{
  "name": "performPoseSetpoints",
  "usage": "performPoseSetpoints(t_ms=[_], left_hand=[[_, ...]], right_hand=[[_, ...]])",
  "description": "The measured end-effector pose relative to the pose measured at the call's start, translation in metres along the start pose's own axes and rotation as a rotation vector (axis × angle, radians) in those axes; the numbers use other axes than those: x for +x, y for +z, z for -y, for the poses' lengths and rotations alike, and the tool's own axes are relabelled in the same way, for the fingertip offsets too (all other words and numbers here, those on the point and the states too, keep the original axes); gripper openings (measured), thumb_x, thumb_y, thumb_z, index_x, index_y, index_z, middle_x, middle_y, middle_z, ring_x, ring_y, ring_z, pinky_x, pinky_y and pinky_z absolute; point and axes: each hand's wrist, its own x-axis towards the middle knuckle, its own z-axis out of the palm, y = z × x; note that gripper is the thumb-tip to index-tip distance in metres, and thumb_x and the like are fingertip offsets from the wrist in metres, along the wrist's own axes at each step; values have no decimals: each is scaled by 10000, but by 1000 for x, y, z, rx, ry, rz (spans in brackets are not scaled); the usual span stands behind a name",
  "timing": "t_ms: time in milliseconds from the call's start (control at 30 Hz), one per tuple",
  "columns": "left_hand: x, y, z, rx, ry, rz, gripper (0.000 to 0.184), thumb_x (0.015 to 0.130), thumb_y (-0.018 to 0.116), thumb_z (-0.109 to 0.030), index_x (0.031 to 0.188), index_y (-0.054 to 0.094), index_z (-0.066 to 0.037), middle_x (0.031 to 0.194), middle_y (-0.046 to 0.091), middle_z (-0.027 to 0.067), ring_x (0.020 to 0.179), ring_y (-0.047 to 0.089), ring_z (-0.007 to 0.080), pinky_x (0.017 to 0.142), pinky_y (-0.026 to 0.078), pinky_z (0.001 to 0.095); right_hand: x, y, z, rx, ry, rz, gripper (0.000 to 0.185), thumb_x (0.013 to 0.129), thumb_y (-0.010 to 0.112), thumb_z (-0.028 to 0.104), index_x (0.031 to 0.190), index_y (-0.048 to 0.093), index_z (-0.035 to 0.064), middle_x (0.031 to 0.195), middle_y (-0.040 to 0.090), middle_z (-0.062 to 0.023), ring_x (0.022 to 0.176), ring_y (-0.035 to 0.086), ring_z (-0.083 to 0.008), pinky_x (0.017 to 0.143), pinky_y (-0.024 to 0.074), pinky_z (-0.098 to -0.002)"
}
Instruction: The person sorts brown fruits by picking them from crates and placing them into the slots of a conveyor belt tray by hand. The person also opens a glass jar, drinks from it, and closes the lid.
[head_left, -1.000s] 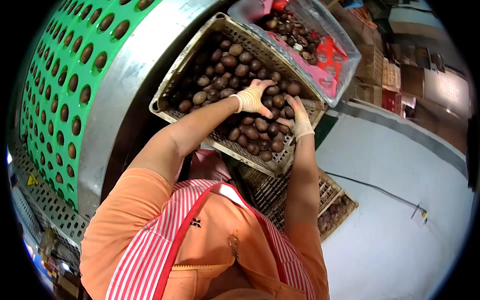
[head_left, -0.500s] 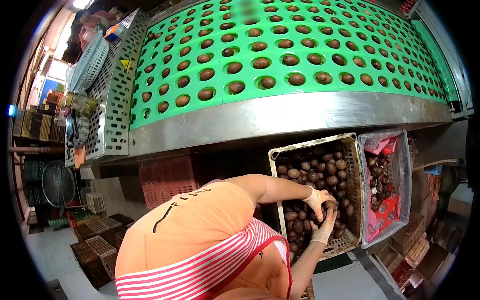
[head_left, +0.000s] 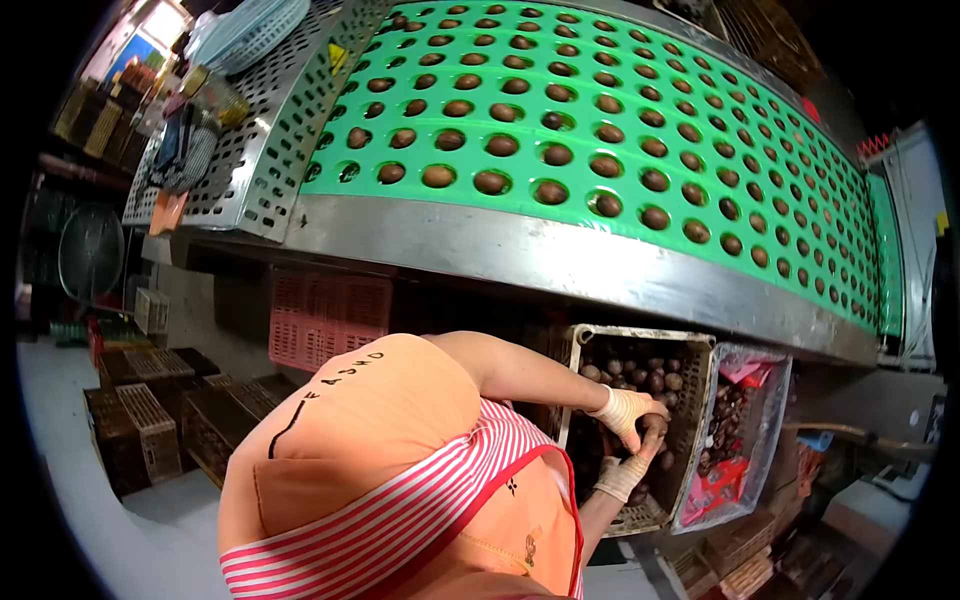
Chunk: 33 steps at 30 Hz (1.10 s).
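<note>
Both my hands reach into a dirty cream plastic crate [head_left: 692,420] holding many dark brown, egg-shaped items that look like eggs [head_left: 640,375]. My left hand [head_left: 628,412], in a pale glove with bare fingertips, comes from above with its fingers curled round a brown egg [head_left: 655,422]. Below it, my right hand [head_left: 628,474], gloved the same way, has its fingers up against that egg. The palms are turned away, so anything more inside the hands is hidden.
Beyond the crate, a metal-edged green conveyor [head_left: 575,215] carries rows of brown eggs in holes. A plastic-lined bin [head_left: 765,450] with eggs and red packaging adjoins the crate. A pink crate [head_left: 330,318] stands left, below a perforated metal guard [head_left: 270,130].
The view has swung, so the crate sits lower in the picture. Both hands stay together over the eggs, and the fingers have shifted slightly around the egg.
</note>
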Motion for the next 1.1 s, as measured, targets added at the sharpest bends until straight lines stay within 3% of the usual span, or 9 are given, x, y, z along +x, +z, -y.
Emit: performPoseSetpoints(t_ms=[133, 300, 667, 767, 833, 900, 967, 1033, 1100], left_hand=[[-32, -69, -35, -147, 325, -129, 909, 538, 813, -296, 1340, 484, -26, 1181, 602, 212, 1116, 574, 330, 957, 457, 392], [-118, -172, -30, 76, 423, -609, 862, 558, 787, -293, 1311, 486, 0, 1193, 597, 217, 1141, 568, 326, 967, 452, 389], [-438, -312, 92, 22, 36, -1380, 817, 700, 781, -172, 1420, 404, -88, 1326, 543, 139, 1243, 493, 247, 1035, 415, 358], [-485, -335, 129, -16, -85, -1586, 731, 728, 761, -200, 1376, 437, -106, 1243, 548, 167, 1158, 546, 297, 974, 465, 411], [-497, -334, 151, 220, -409, -1795, 755, 766, 706, -169, 1439, 364, -194, 1366, 416, 201, 1186, 501, 405, 1005, 449, 442], [-493, -330, 157, 374, -370, -1862, 776, 764, 696, -165, 1451, 341, -218, 1381, 402, 211, 1221, 460, 430, 1028, 430, 450], [-484, -321, 136, 385, -511, -1851, 766, 746, 706, -153, 1431, 362, -178, 1459, 313, 190, 1230, 433, 463, 1035, 421, 473], [-477, -317, 110, 395, -783, -1703, 796, 723, 713, -137, 1434, 360, -191, 1481, 293, 183, 1241, 419, 459, 1021, 423, 482], [-474, -310, 117, 589, -1014, -1496, 798, 724, 735, -225, 1428, 366, -156, 1503, 268, 152, 1252, 410, 429, 1002, 412, 509]], right_hand=[[0, 66, 29, -181, -387, 300, 467, 925, 598, 345, 1306, 488, 98, 1242, 514, -64, 1136, 520, -215, 904, 484, -412], [-17, 217, 37, -265, -384, 612, 373, 934, 570, 296, 1245, 534, 95, 1180, 546, -39, 1107, 543, -196, 900, 491, -379], [-110, 540, -146, -559, 155, 1228, 505, 880, 646, 386, 1317, 498, 182, 1165, 586, -31, 985, 596, -188, 637, 525, -336], [-136, 589, -177, -586, 362, 1297, 551, 891, 643, 360, 1380, 459, 187, 1230, 555, -53, 1080, 560, -206, 784, 552, -369], [-131, 613, -199, -598, 459, 1397, 579, 899, 642, 305, 1414, 422, 157, 1288, 528, -64, 1173, 521, -215, 884, 528, -383], [-114, 628, -230, -629, 184, 1618, 607, 900, 637, 223, 1437, 384, 97, 1340, 508, -80, 1241, 490, -245, 973, 476, -364], [-110, 652, -239, -639, 212, 1597, 608, 887, 642, 185, 1433, 391, 86, 1363, 499, -95, 1265, 477, -268, 1011, 447, -354], [-101, 666, -245, -938, -830, 1683, 656, 814, 620, 87, 1431, 399, 104, 1389, 477, -178, 1245, 477, -377, 1032, 426, -406], [-107, 670, -235, -1245, -1077, 1644, 589, 835, 594, 120, 1402, 436, 142, 1387, 454, -196, 1240, 463, -401, 998, 449, -444]])
